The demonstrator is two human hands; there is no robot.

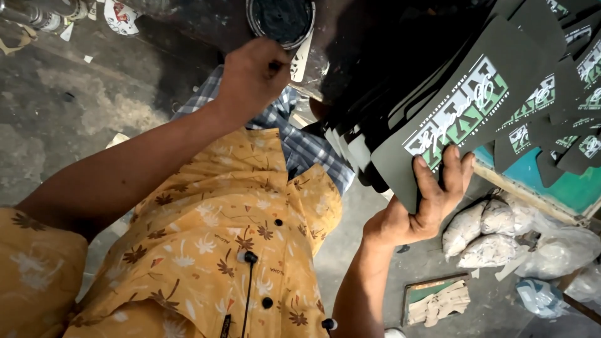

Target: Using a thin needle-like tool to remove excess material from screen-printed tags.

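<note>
Under the right hand, a fanned stack of black printed sheets rested, held at its lower edge.
They looked thin, light and bendable; the left hand was closed by the ink tin.

The shirt is showing mustard yellow with brown-and-white flowers; the black panels are bearing green-and-white prints; the cloth is showing blue-and-white checks.

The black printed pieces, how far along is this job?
Done: many black pieces already carry a green and white print. In hand: the right hand grips the front piece of the stack; the left hand is closed beside the ink tin. What is left cannot be told.
</note>
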